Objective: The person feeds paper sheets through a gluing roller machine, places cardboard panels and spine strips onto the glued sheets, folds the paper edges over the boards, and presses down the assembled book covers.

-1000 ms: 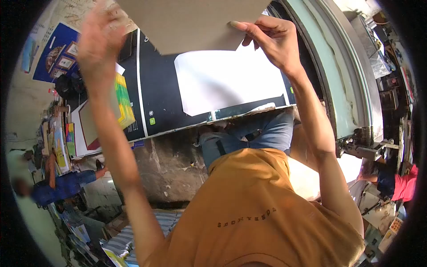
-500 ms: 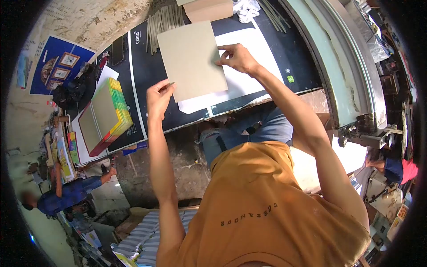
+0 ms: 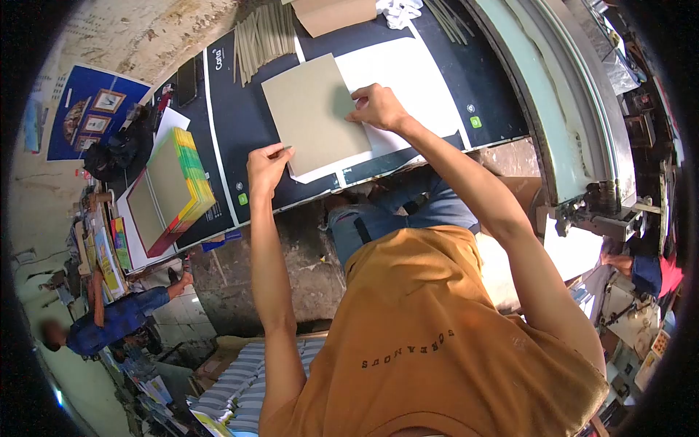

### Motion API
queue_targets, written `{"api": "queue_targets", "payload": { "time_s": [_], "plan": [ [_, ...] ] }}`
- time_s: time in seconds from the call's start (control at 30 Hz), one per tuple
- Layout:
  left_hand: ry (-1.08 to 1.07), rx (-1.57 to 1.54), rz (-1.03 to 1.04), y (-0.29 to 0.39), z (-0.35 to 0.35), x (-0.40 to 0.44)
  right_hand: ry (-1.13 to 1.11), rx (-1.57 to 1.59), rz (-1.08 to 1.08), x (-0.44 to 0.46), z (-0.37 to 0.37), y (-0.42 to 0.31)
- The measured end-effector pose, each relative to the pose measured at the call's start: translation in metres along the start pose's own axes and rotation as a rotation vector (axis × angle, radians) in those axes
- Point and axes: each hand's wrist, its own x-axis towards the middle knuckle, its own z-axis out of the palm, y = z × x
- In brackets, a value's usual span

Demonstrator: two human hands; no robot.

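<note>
A grey-brown cardboard sheet (image 3: 313,109) lies over the left part of a white paper sheet (image 3: 415,80) on the dark tabletop. My left hand (image 3: 267,170) pinches the cardboard at its near left corner, thumb and fingers pressed together. On the opposite side, my right hand (image 3: 380,109) grips the right edge between thumb and fingers, above the white paper. The cardboard looks nearly flat against the paper; whether its edges touch all along, I cannot tell.
To the left stands a stack of yellow-green edged boards (image 3: 175,193). Grey cardboard strips (image 3: 266,40) lie at the back beside a brown box (image 3: 335,16) and crumpled white cloth (image 3: 399,11). A large metal machine frame (image 3: 542,95) borders the right. Another person (image 3: 116,320) is at far left.
Both hands have brought the cardboard sheet down onto the white paper, from a raised, tilted pose. My right hand has shifted slightly left and toward me.
</note>
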Motion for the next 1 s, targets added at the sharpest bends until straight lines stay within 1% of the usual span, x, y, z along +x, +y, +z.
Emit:
{"api": "queue_targets", "payload": {
  "time_s": [0.1, 0.23, 0.27, 0.33, 0.37, 0.4, 0.47, 0.5, 0.6, 0.7, 0.73, 0.83, 0.87, 1.0],
  "plan": [
    [0.001, 0.039, 0.005, -0.004, 0.002, 0.002, -0.006, -0.015, 0.004, -0.001, 0.001, 0.002],
    [0.031, 0.089, -0.011, 0.010, 0.006, -0.005, -0.005, -0.034, -0.008, 0.000, 0.002, 0.005],
    [0.034, 0.092, -0.015, 0.012, 0.006, -0.005, 0.020, -0.041, -0.038, 0.001, 0.002, 0.006],
    [0.068, 0.043, 0.046, 0.019, 0.000, -0.005, 0.068, -0.057, -0.098, 0.003, 0.002, 0.004],
    [0.083, 0.018, 0.075, 0.024, -0.005, -0.005, 0.087, -0.021, -0.128, 0.000, -0.005, -0.009],
    [0.049, -0.045, 0.109, 0.028, -0.016, -0.002, 0.106, 0.013, -0.158, -0.003, -0.013, -0.024],
    [0.097, -0.049, 0.138, 0.058, -0.037, -0.010, 0.172, 0.068, -0.221, -0.007, -0.014, -0.051],
    [0.121, -0.025, 0.148, 0.065, -0.048, -0.014, 0.183, 0.076, -0.216, -0.012, -0.014, -0.062],
    [0.040, -0.124, 0.158, 0.057, -0.063, -0.012, 0.249, 0.205, -0.080, -0.024, -0.003, -0.078],
    [-0.037, -0.160, 0.126, 0.022, -0.048, -0.012, 0.274, 0.164, -0.067, -0.026, 0.015, -0.051],
    [0.004, -0.124, 0.096, 0.020, -0.039, -0.018, 0.300, 0.130, -0.064, -0.028, 0.019, -0.042],
    [0.001, -0.163, -0.004, 0.016, -0.015, -0.027, 0.281, 0.058, -0.002, -0.032, 0.023, -0.026],
    [0.008, -0.167, 0.007, 0.015, -0.009, -0.028, 0.244, 0.068, 0.048, -0.033, 0.023, -0.023],
    [0.003, -0.163, -0.020, 0.014, 0.006, -0.024, 0.257, -0.028, 0.012, -0.031, 0.024, -0.010]
  ]
}}
